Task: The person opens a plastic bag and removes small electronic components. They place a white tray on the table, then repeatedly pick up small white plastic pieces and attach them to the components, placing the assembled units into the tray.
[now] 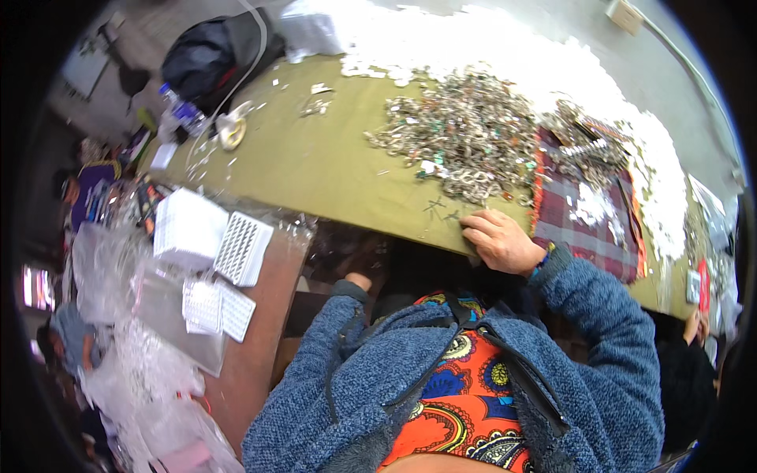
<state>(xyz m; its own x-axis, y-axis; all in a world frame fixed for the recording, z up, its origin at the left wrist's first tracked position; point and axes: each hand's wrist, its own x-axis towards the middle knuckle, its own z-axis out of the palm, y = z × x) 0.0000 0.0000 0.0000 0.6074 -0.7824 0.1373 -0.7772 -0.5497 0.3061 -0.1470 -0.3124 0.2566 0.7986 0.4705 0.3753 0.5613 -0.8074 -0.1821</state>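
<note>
1. We have our right hand (498, 240) flat on the near edge of the table (315, 169), fingers together and bent down onto the cloth, holding nothing, just below the pile of metal parts (473, 134).
2. Our left hand (359, 281) is below the table edge, mostly hidden by the sleeve; we cannot tell whether it is closed or apart.
3. To work well here, we judge it best to draw a few parts from the pile's near edge toward the hand, not to rake the whole heap, and to keep them off the edge.
4. Counts: one pile, its pieces too many and tangled to count; one plaid cloth (583, 225) to its right; three white grid trays (244, 248) on the side bench, with one white block beside them; one bottle (181, 110) at the far left.
</note>
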